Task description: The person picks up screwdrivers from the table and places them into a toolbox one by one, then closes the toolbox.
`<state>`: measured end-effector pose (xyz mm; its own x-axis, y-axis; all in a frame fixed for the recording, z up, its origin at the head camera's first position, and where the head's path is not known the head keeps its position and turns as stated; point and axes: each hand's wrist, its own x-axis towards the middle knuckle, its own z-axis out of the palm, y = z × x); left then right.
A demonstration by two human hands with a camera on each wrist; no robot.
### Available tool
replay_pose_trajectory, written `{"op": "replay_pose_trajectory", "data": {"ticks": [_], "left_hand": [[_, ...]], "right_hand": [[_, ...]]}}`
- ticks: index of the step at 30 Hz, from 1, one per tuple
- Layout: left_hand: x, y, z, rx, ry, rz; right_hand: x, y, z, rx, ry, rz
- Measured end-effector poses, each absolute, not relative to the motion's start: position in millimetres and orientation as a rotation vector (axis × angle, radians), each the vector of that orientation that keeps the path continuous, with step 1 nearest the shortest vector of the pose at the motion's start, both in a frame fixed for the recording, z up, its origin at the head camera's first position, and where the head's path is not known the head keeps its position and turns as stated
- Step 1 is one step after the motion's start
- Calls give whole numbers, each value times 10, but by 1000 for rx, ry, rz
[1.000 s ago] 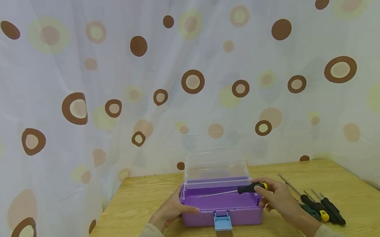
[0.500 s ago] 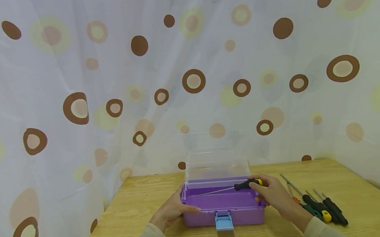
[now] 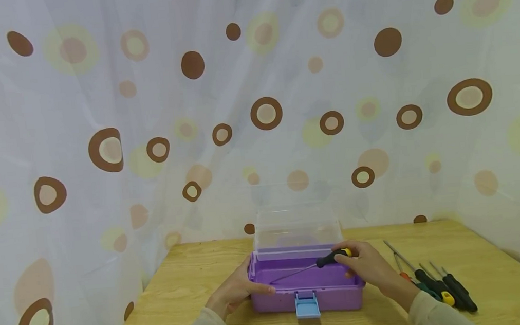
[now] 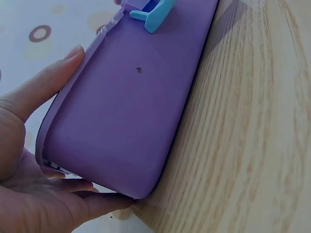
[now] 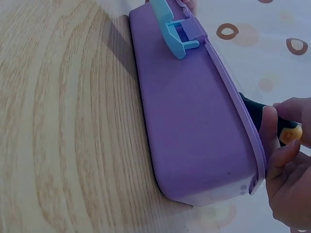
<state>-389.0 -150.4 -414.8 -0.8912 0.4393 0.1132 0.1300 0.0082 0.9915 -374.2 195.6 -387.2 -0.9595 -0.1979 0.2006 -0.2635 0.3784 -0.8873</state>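
Note:
A purple toolbox (image 3: 309, 301) sits on the table with its clear lid (image 3: 297, 226) raised at the back and a light blue latch (image 3: 307, 307) hanging at the front. My left hand (image 3: 235, 290) holds its left end, thumb along the front rim and fingers against the side, as the left wrist view also shows. Over the right end, my right hand (image 3: 366, 264) grips the black and yellow handle of a screwdriver (image 3: 326, 260). Its thin shaft slants down to the left inside the box. Whether the tip touches the floor of the box I cannot tell.
Several screwdrivers (image 3: 456, 287) with black, green and red handles lie on the wooden table (image 3: 177, 278) to the right of the box. A dotted white curtain (image 3: 151, 89) surrounds the table at the back and sides.
My right hand has moved left with the screwdriver, whose shaft has tilted from nearly level to tip-down inside the box. My left hand stays on the box.

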Motion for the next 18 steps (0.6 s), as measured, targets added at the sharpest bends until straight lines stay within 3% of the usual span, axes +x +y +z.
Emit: {"op": "replay_pose_trajectory", "data": {"ticks": [18], "left_hand": [[-3895,-1505,-4155,586,2074,1950]], "right_hand": [[-3708,1860,-3817,371,-2503,1366]]}}
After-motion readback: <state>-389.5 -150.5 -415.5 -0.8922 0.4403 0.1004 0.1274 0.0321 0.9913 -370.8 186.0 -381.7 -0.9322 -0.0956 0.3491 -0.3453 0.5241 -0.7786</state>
